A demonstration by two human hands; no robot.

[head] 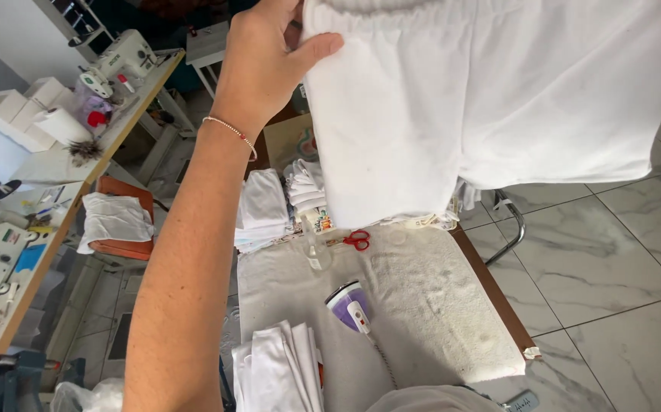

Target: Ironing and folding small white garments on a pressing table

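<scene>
White garment [498, 99] | your left hand [266, 65] pinches its gathered waistband at the left corner | cloth hangs down rightward above the towel-covered bench [422, 305] | right hand unseen

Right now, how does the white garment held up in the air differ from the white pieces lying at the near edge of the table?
The held garment hangs open and spread out, pinched at its gathered top edge by the left hand; the folded pieces lie flat on the towel-covered table. The held garment is one large piece; the folded pieces are several narrow ones stacked side by side. Both are plain white fabric.
</scene>
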